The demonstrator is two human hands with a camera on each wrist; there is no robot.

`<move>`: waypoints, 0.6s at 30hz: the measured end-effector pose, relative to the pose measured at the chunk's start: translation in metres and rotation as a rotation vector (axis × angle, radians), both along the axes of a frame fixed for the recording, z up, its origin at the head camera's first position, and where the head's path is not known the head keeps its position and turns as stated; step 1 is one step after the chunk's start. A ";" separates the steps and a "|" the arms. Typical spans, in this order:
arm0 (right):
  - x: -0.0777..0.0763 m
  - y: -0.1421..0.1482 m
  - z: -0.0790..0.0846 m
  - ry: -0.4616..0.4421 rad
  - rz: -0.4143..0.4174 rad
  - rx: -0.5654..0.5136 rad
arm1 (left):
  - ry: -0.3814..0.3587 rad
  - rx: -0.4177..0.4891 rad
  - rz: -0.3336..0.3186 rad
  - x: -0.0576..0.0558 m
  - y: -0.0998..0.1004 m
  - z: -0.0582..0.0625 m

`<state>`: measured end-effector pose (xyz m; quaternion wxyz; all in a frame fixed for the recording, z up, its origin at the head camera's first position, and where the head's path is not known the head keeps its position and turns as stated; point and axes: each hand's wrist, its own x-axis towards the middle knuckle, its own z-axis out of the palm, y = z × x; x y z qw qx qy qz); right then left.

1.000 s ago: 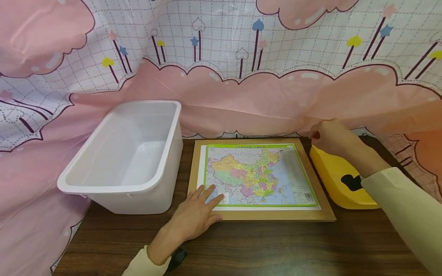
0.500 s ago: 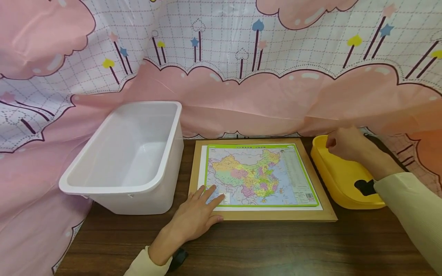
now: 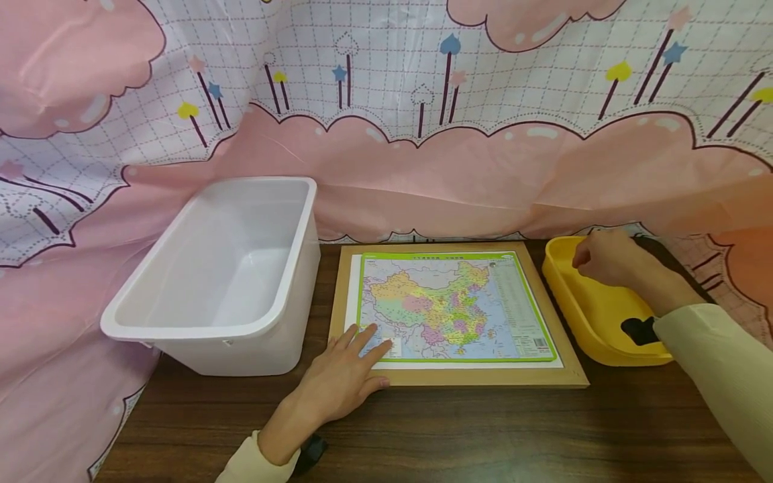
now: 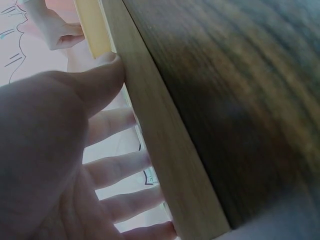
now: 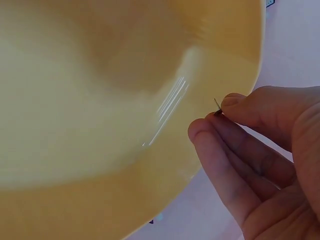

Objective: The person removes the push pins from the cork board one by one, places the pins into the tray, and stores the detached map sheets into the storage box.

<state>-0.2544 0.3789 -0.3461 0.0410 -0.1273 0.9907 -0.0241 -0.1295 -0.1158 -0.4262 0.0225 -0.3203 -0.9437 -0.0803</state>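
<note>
My left hand lies with fingers spread over the lower left corner of a printed map on a wood-framed board. In the left wrist view its fingers reach over the board's wooden edge. My right hand is over the yellow tray. The right wrist view shows thumb and forefinger pinching a small tack, its thin point sticking out and its dark base mostly hidden. Thin bright streaks show on the tray's inside; I cannot tell what they are.
A deep white tub stands left of the board. Under the right wrist is a black object. The brown wooden tabletop runs in front, and a pink patterned cloth hangs behind.
My right hand has moved rightward and slightly down from the tray's far left corner, uncovering its rim; over the last half second it barely moves. The left hand stays put on the board.
</note>
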 end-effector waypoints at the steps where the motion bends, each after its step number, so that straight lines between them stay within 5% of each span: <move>1: 0.000 0.000 0.000 -0.001 -0.006 -0.003 | 0.000 0.000 0.001 0.000 0.000 0.000; 18: 0.005 -0.013 0.007 -0.006 -0.110 0.013 | 0.001 -0.002 -0.003 0.000 0.001 0.000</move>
